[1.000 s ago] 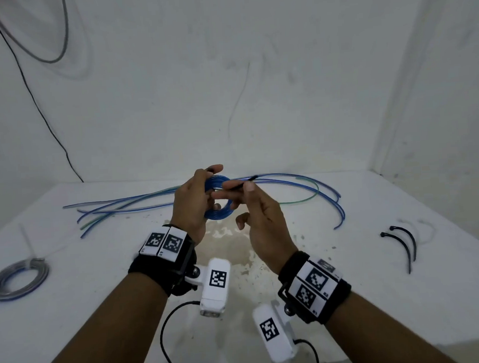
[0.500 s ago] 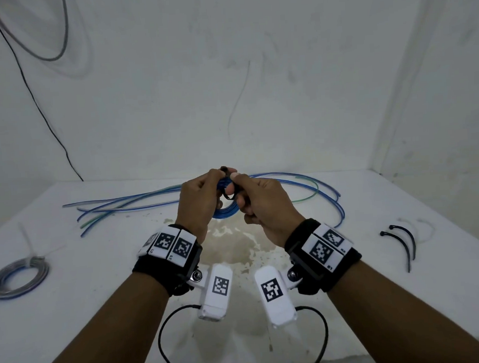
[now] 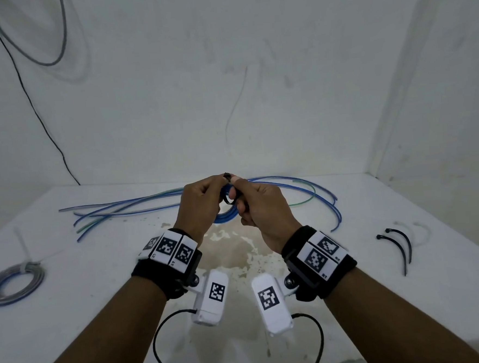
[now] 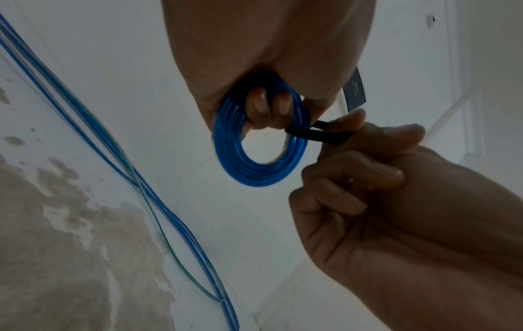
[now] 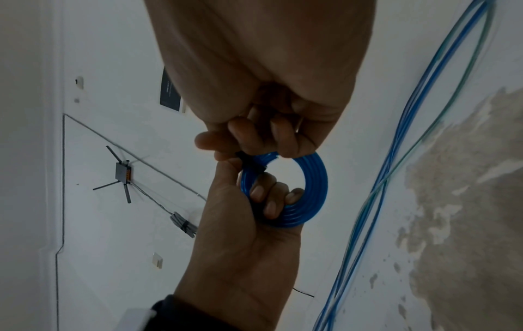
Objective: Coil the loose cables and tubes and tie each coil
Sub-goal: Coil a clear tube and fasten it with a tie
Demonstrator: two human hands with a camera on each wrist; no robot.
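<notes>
- The blue coil (image 4: 259, 143) is judged light and springy, apt to unwind if released; it is best held across all its turns.
- It is gripped at its top by the left hand (image 3: 202, 206), fingers (image 4: 264, 105) hooked through the ring, above the table (image 3: 71, 306).
- The black tie (image 4: 317, 133), thin and flexible, is looped round the coil's turns and pinched by the right hand (image 3: 263, 211), just beside the left grip.

The right hand (image 3: 263, 211) has closed in against the left hand (image 3: 200, 206), and the thin black plastic cable tie (image 4: 317, 134) (earlier held out straight) now loops round the coiled blue plastic tube (image 4: 254, 156).
</notes>
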